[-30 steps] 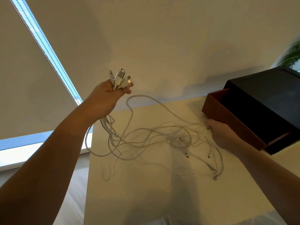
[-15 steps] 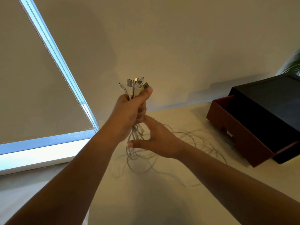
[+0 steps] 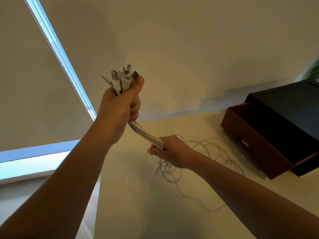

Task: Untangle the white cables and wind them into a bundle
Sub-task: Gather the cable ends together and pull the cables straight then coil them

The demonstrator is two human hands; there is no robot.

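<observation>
step in hand: combing the cables (image 3: 146, 135) straight.
left hand (image 3: 119, 107) grips the plug ends aloft; right hand (image 3: 170, 150) clasps the strands lower; loose tails on table (image 3: 155, 213). next likely: slide down, then coil.

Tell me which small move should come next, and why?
Probably slide the right hand down the white cables, away from the left hand. The left hand grips the plug ends together, the strands run straight between both hands, but below they lie in tangled loops on the table.

Smooth white plastic cables (image 3: 146, 135) with metal plugs (image 3: 114, 75), matt cream table (image 3: 155, 213), matt brown box (image 3: 259, 144).
</observation>
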